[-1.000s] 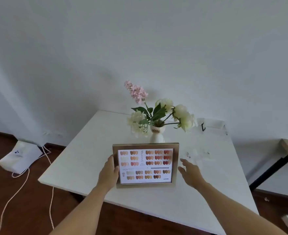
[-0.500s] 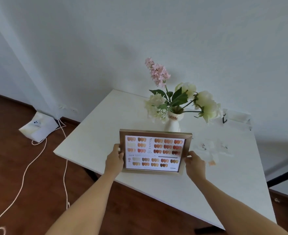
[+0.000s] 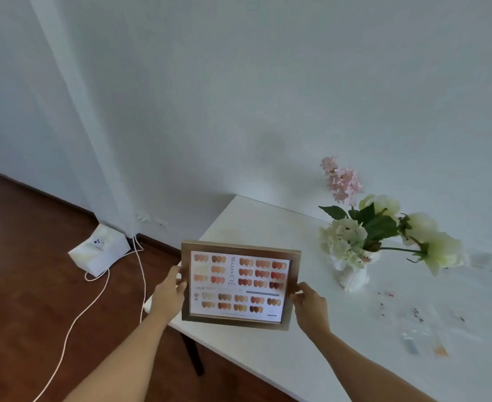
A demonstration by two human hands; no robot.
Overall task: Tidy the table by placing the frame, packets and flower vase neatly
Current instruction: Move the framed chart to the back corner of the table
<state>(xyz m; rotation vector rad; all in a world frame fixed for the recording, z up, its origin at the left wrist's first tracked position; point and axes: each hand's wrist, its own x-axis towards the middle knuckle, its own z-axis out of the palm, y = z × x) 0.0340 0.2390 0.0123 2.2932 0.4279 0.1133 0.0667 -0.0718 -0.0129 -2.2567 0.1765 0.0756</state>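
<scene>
A wooden frame (image 3: 239, 282) with a nail-colour chart in it stands upright over the left part of the white table (image 3: 268, 227). My left hand (image 3: 169, 294) grips its left edge and my right hand (image 3: 308, 303) grips its right edge. To the right stands a white flower vase (image 3: 352, 274) with white and pink flowers. Several clear packets (image 3: 419, 323) lie scattered flat on the table at the right, faint against the white top.
A white box (image 3: 99, 250) sits on the dark wood floor at the left by the wall, with white cables (image 3: 94, 303) trailing across the floor. A black table leg (image 3: 194, 358) shows under the near edge. The wall runs right behind the table.
My right hand has closed on the frame's right edge. The frame now sits further to the left end of the table, away from the vase, and the view has swung left.
</scene>
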